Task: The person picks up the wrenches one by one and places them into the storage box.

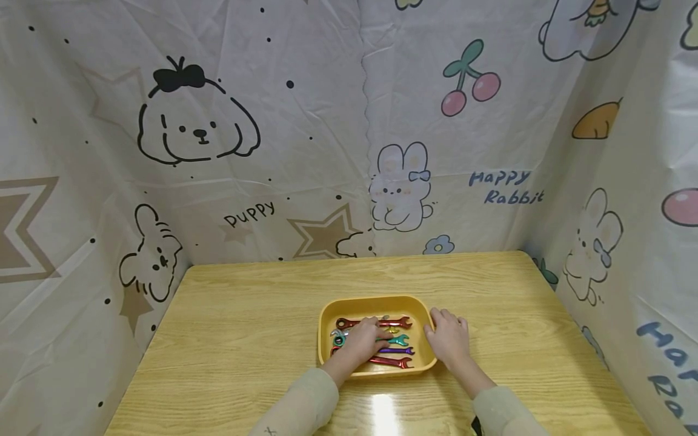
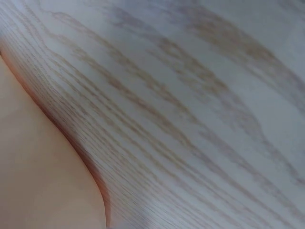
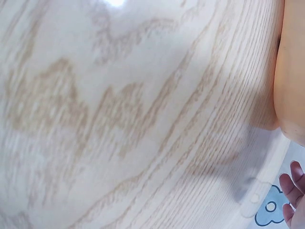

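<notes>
In the head view a yellow tray (image 1: pixel 375 374) holds several coloured combination wrenches, lying roughly side by side. A red wrench (image 1: pixel 400 323) is at the far side, a teal wrench (image 1: pixel 400 341) and a purple wrench (image 1: pixel 402 350) are in the middle, and another red wrench (image 1: pixel 389 362) is nearest. My left hand (image 1: pixel 364 340) reaches into the tray from the front left, its fingers extended over the teal wrench; the palm side is hidden. My right hand (image 1: pixel 450 339) touches the tray's right rim. Several of its fingertips (image 3: pixel 288 183) show in the right wrist view, loosely extended.
The tray stands on a wood-grain table (image 1: pixel 251 339). A patterned cloth (image 1: pixel 305 121) with cartoon animals hangs behind the table and along both sides. Both wrist views show mostly tabletop, with the rounded orange tray side (image 3: pixel 291 71) at the right wrist view's edge.
</notes>
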Tool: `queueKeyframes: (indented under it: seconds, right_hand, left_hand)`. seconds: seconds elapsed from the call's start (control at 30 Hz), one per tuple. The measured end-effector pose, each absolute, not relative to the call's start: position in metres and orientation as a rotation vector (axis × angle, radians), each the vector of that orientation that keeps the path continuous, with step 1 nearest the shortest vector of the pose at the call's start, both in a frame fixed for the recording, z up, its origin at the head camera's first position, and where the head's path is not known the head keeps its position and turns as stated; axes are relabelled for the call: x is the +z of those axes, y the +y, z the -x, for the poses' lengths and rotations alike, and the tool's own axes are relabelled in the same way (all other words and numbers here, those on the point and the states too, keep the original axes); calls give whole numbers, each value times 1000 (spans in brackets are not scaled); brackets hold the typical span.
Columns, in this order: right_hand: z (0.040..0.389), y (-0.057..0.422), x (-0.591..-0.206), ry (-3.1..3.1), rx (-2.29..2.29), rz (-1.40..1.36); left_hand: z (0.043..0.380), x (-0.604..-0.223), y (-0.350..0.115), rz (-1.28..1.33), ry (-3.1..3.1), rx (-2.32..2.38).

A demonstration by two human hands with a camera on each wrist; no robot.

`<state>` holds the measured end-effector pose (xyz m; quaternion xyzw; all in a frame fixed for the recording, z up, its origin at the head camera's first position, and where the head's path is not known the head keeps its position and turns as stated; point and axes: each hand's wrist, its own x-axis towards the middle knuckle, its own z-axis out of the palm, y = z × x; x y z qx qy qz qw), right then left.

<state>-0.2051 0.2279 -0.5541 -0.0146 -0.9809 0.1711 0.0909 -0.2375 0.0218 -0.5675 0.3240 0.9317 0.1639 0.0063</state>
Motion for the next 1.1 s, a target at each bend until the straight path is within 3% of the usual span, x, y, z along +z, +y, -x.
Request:
queueKeyframes:
  seconds: [0.6, 1.1]
  right_hand:
    - [205, 227, -554, -2920, 530, 53]
    - [203, 229, -555, -2794, 589, 99]
  left_hand:
    - [230, -554, 12, -1014, 2900, 447]
    - [224, -526, -24, -799, 3118, 858]
